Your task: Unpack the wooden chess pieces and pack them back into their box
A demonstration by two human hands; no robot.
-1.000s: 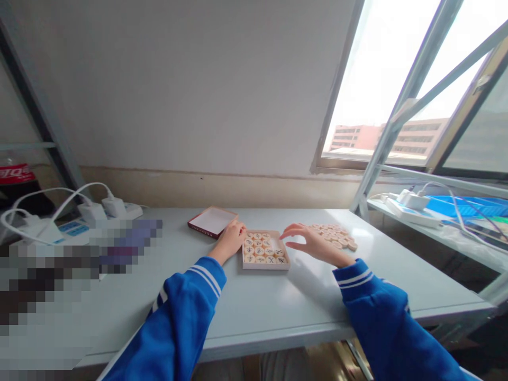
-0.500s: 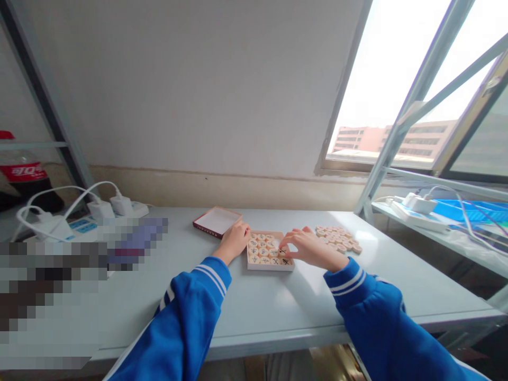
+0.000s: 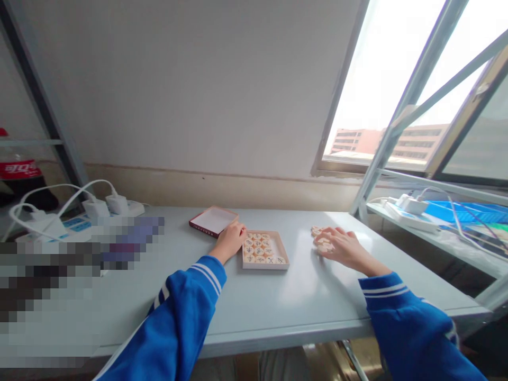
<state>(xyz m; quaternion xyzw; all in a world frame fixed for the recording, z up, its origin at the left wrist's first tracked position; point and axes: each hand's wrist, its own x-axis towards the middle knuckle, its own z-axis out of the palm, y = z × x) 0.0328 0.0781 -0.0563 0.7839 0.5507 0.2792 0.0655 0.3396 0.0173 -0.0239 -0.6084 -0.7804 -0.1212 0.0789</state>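
Right hand (image 3: 344, 247) has moved off the tray (image 3: 265, 266) and now sits over the loose pile (image 3: 316, 230) of round wooden pieces, fingers curled down onto it; can't tell if it's pinching one. Left hand (image 3: 232, 242) hasn't shifted: it rests at the tray's back-left corner, fingers partly hidden, so can't tell if it grips the wall or just touches. Hands well apart, tray between them and nearer the left one. Tray is shallow, pale, on the table (image 3: 278, 301), mid-span, near the front of the window side. Inside are rows of pieces (image 3: 257, 251) with dark carved marks, lying flat. Lid (image 3: 213, 221), red-edged with white inside, lies face up just behind the left hand, almost touching the tray corner. Loose pile lies right of the tray, well clear of it. Blue sleeves (image 3: 186, 312) on both forearms. Back left on the table: power strip (image 3: 133, 209) with white chargers (image 3: 99, 208) and cables. Cola bottle (image 3: 19, 170) beyond the table's left end. Pixelated patch covers the table's left part, contents unreadable. Right of the table: open window (image 3: 381, 90), and a shelf (image 3: 448, 238) with a second power strip (image 3: 408, 209) and a blue tray (image 3: 468, 211).
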